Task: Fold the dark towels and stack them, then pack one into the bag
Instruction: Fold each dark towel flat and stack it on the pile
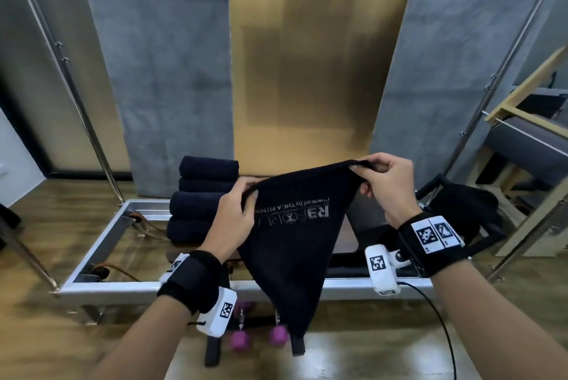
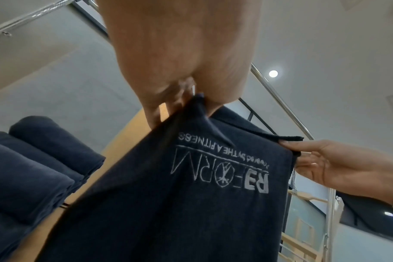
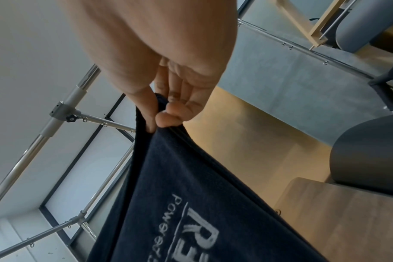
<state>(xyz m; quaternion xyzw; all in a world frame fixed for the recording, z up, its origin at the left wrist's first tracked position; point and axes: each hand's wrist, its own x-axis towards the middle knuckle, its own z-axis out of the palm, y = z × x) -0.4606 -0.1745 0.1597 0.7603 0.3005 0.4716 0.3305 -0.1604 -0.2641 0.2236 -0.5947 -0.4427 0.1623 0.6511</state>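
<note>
1. nearest the person, below the near rail of the metal frame (image 1: 344,283), the lower end of the dark towel (image 1: 295,244) hangs loose, tapering to a point close to two purple dumbbells (image 1: 259,338) on the floor.
2. above the near rail, the left hand (image 1: 236,213) pinches one top corner of the towel between thumb and fingers, and the wrist view shows the cloth bunched at that pinch.
3. a little farther and higher, the right hand (image 1: 384,183) pinches the other top corner, thumb over the hem, so the top edge runs tilted, right end up; the printed logo reads upside down to the wearer.
4. on the far left part of the platform inside the frame, just behind the left hand, sits the stack of folded towels (image 1: 203,198), four high, rounded folds facing the person.
5. toward the right end of the frame lies a dark shape that may be the bag (image 1: 467,207); i cannot tell whether it is open.
6. risks, as i judge them: the pinches hold little cloth, so a shake could slip a corner free and drop the towel to the floor; the uneven top edge could give a skewed fold; the dangling tip could snag the dumbbells or rail; a careless set-down could topple the tall stack.
</note>
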